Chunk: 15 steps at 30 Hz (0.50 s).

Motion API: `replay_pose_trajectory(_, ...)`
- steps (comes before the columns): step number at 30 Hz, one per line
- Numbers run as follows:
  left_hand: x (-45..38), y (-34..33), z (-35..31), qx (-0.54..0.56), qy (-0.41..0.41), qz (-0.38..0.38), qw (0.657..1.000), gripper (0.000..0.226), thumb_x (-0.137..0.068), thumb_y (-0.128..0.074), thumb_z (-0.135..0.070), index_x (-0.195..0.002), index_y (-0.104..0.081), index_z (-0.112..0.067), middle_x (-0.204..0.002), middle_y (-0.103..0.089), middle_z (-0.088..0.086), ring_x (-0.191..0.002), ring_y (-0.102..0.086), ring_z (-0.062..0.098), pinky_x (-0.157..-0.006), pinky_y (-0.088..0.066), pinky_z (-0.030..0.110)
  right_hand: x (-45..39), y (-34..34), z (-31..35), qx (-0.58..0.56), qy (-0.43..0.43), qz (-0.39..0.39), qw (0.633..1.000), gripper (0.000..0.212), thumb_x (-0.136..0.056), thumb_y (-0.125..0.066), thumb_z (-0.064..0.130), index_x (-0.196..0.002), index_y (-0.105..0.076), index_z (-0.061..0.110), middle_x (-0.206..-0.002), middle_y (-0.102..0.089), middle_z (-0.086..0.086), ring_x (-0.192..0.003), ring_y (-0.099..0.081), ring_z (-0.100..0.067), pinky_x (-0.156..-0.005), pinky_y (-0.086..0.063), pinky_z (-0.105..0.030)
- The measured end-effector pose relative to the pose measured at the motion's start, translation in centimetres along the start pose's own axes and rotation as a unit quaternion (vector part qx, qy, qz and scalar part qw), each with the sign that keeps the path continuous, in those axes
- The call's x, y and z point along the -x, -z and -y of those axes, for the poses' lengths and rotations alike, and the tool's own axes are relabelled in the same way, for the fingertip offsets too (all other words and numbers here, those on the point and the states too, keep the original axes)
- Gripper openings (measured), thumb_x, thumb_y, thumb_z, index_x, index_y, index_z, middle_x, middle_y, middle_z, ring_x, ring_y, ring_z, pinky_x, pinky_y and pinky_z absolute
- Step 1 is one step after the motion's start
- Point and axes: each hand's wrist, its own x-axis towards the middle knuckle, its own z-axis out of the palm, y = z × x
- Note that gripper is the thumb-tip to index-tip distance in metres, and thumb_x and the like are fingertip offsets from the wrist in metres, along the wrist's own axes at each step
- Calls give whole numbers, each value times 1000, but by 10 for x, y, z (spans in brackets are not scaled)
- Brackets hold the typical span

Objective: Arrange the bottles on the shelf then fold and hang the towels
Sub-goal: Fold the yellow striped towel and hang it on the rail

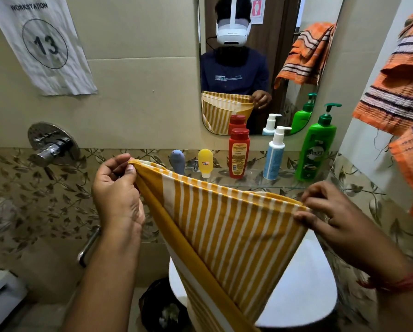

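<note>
I hold a yellow and white striped towel (pixel 227 226) stretched between both hands, above a white basin. My left hand (pixel 116 195) pinches its upper left corner and my right hand (pixel 330 214) pinches its upper right corner; the rest hangs down, doubled over. Behind it, a glass shelf (pixel 253 182) carries a row of bottles: a grey-blue tube (pixel 178 161), a small yellow bottle (pixel 205 162), a red bottle (pixel 238 153), a white and blue pump bottle (pixel 275 154) and a green pump bottle (pixel 317 147). An orange striped towel (pixel 402 97) hangs at the right.
A mirror (pixel 256 68) hangs above the shelf and reflects me and the orange towel. The white basin (pixel 303 283) lies below the towel. A chrome tap valve (pixel 52 144) and a handle (pixel 90 245) sit on the left wall, with a paper sign (pixel 42 44) above.
</note>
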Motion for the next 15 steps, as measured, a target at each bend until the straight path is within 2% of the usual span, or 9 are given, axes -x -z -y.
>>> replay_pose_trajectory(2, -1, 1, 0, 3, 2, -6, 1000, 36, -92, -63, 6, -87, -74, -28, -88, -76, -10, -86, -74, 2, -76, -56, 20, -1, 6, 1, -16, -19, -7, 1000, 36, -84, -53, 48, -84, -70, 16, -100, -54, 7, -94, -54, -3, -75, -43, -18)
replay_pose_trajectory(6, -2, 0, 2, 3, 2, -5, 1000, 36, -93, -61, 7, -89, -73, -27, -93, -73, -8, -85, -73, 1, -74, -55, 17, -5, 16, 10, 3, -41, 34, 999, 23, -95, -58, 34, -76, -62, 22, -70, -64, 3, -69, -62, -2, -57, -45, -16)
replay_pose_trajectory(7, -2, -2, 2, 9, 2, -2, 1000, 37, -93, -61, 7, -88, -73, -27, -93, -73, -8, -84, -72, 1, -74, -55, 16, -4, 19, 13, 0, -33, 16, 999, 24, -96, -57, 33, -75, -60, 23, -65, -64, 3, -64, -63, 0, -55, -45, -13)
replay_pose_trajectory(9, -4, -2, 1, 17, -2, -2, 1000, 38, -93, -59, 9, -87, -72, -26, -92, -72, -7, -82, -71, 1, -74, -54, 16, 0, 24, 20, -17, 17, -62, 998, 32, -97, -54, 45, -73, -58, 24, -63, -62, 6, -58, -63, 0, -52, -44, -8)
replay_pose_trajectory(11, -6, -4, -2, 22, -9, -13, 1000, 38, -92, -58, 11, -87, -71, -25, -89, -71, -7, -80, -70, 2, -74, -55, 17, 2, 33, 31, -32, 66, -77, 994, 31, -93, -53, 51, -76, -58, 25, -75, -64, 11, -62, -62, 0, -53, -44, -7)
replay_pose_trajectory(14, -9, -3, -2, 40, -8, -25, 999, 40, -91, -55, 14, -88, -69, -23, -88, -69, -5, -76, -68, 0, -74, -54, 16, 1, 38, 29, 0, 59, 29, 998, 14, -88, -70, 28, -80, -59, 28, -75, -63, 8, -75, -61, -3, -60, -50, -20)
replay_pose_trajectory(15, -8, -2, 0, 41, -4, -20, 999, 40, -91, -55, 15, -88, -69, -23, -88, -69, -5, -76, -69, 0, -74, -53, 15, 3, 39, 26, -3, 54, 37, 998, 14, -86, -72, 22, -82, -60, 29, -75, -63, 8, -75, -61, -6, -60, -51, -26)
